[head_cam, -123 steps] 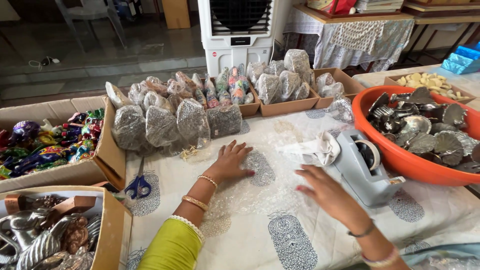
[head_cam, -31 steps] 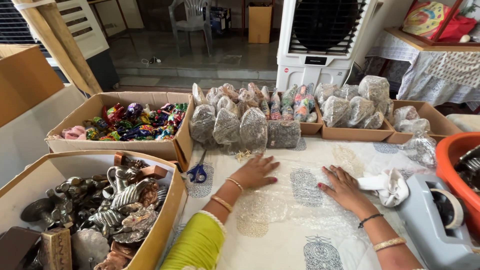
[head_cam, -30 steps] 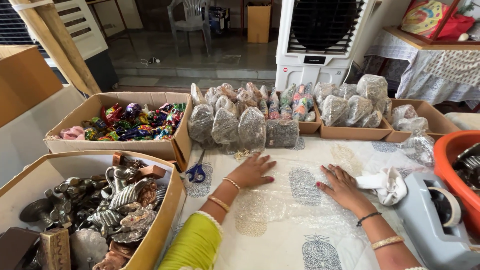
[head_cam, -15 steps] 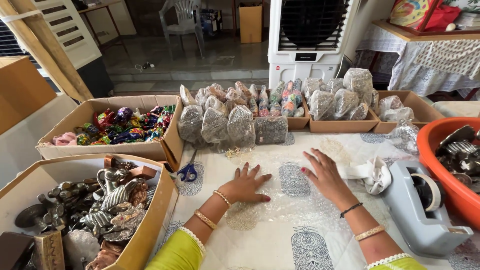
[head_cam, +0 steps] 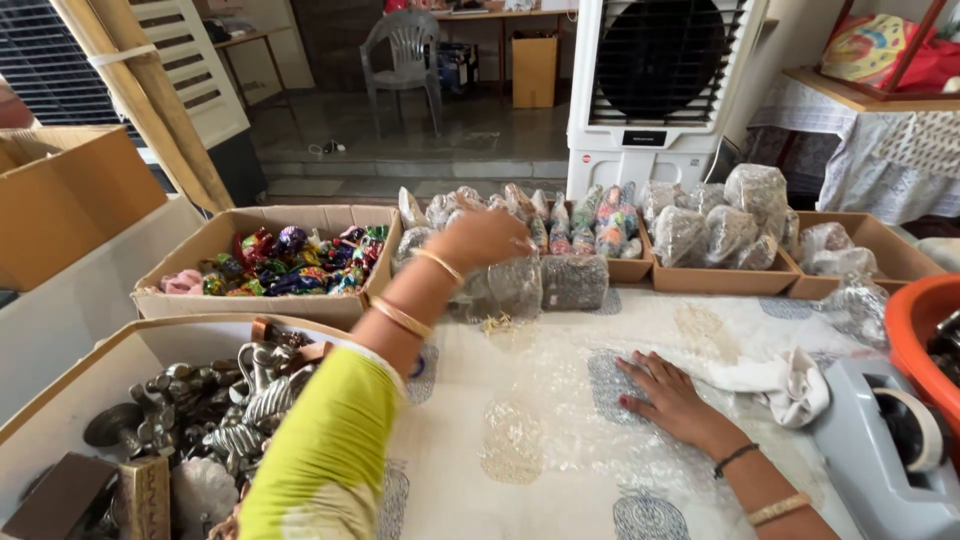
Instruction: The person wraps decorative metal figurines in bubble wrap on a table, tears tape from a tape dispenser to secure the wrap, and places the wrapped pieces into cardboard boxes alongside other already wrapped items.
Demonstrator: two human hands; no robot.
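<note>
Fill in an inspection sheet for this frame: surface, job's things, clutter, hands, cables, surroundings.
Surface: table under a pale printed cloth, bubble wrap sheet spread on it.
Job's things: wrapped bundles standing in a row.
Clutter: tape dispenser, white cloth, box of colourful pieces, box of metal pieces, orange tub.
Hands: left hand raised at the bundles; right hand flat on the wrap.
Cables: nothing seen.
Surroundings: air cooler, plastic chair.
</note>
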